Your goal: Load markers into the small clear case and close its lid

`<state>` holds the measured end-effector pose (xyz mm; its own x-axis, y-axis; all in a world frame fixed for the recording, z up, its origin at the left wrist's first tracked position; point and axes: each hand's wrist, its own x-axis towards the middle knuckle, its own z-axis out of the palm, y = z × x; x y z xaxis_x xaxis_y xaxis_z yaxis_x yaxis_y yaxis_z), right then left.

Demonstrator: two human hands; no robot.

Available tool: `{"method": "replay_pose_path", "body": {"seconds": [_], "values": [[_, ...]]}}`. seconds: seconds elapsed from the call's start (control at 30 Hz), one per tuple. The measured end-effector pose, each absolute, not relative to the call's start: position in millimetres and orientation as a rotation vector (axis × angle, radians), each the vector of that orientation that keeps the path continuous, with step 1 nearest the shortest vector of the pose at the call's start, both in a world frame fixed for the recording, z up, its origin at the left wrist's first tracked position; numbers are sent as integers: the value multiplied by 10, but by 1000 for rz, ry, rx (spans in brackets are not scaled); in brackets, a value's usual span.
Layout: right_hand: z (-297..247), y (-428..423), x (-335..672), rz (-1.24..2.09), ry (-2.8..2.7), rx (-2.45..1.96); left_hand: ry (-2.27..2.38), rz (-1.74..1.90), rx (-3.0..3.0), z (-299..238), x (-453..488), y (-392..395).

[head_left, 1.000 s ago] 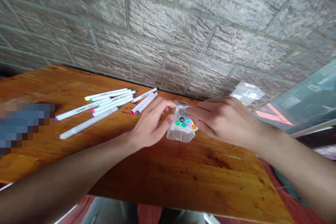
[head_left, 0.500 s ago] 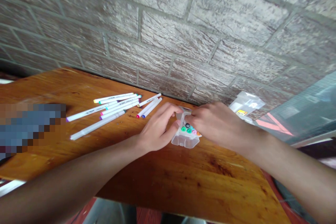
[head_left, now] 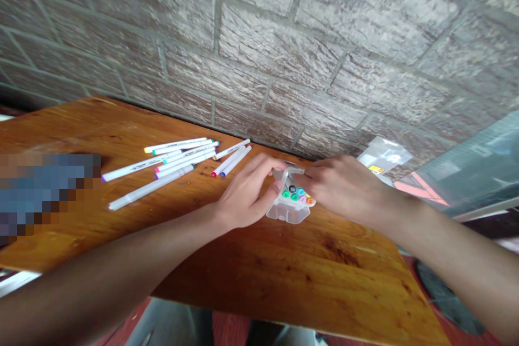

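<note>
A clear plastic marker case [head_left: 288, 213] lies open-ended toward me, just above the table. Inside it several markers [head_left: 294, 196] show their round ends: black, green, light blue, pink and orange. My left hand [head_left: 252, 190] grips the left side of the case, thumb nearer me and fingers behind. On the other side, my right hand [head_left: 338, 183] is curled, its fingertips at the opening and right edge of the case. Whatever those fingertips pinch is hidden from view.
Loose white markers [head_left: 182, 157] with coloured ends lie on the wooden table [head_left: 259, 275] to the left. A clear plastic box [head_left: 384, 154] with a yellow label stands behind my right wrist. A brick wall [head_left: 259, 54] borders the table's far edge. A blurred-out object [head_left: 48, 189] is at left.
My right hand has shifted slightly right, and more of the light blue and orange marker ends show in the case. My left hand keeps its grip. The view has tilted a little.
</note>
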<state>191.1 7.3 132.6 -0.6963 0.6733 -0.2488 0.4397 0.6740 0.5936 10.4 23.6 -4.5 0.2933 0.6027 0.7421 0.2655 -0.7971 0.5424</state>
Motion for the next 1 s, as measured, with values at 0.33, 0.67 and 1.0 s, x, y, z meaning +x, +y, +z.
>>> {"method": "replay_pose_path", "body": {"seconds": [0.33,0.67,1.0], "values": [[1313,66,1883,673,2446,940,791,1495,2276,-39,102,229],[1286,40,1921,692,2528,912,810,1500,2289,-59,85,256],[1207,-223,2611,612,3306,1443,927,1447,2163,-103,50,326]]}}
